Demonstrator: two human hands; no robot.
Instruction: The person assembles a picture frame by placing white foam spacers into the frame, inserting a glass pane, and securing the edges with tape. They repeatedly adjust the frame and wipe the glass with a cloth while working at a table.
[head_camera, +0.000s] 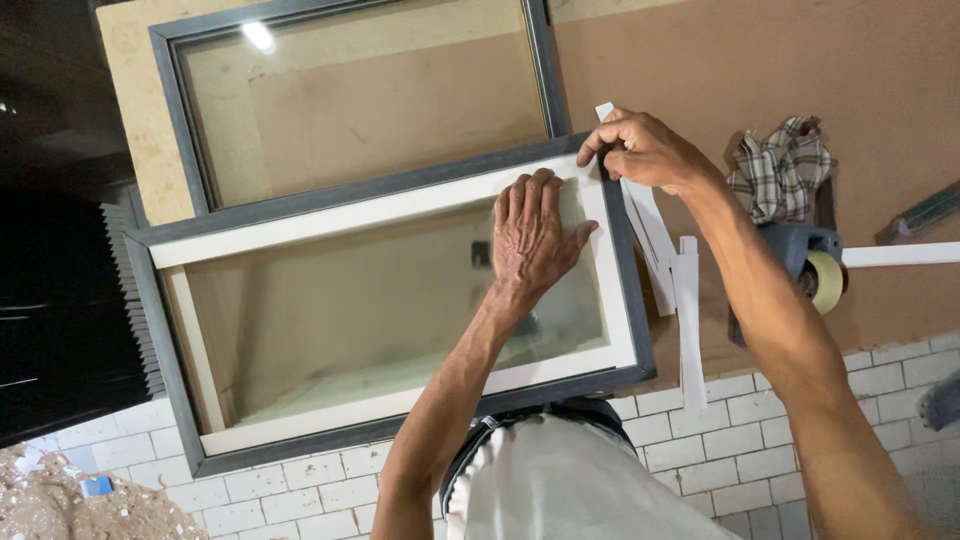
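Meanwhile, left hand (532, 235) presses flat, fingers spread, on a grey-framed glass panel (400, 300) while right hand (640, 150) pinches a white strip (640, 215) at its corner.

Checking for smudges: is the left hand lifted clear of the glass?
No, the left hand lies flat, palm down, on the glass pane of the grey frame.

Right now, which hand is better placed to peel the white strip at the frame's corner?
Probably the right hand: it already pinches the white strip at the frame corner. The left hand lies flat on the glass.
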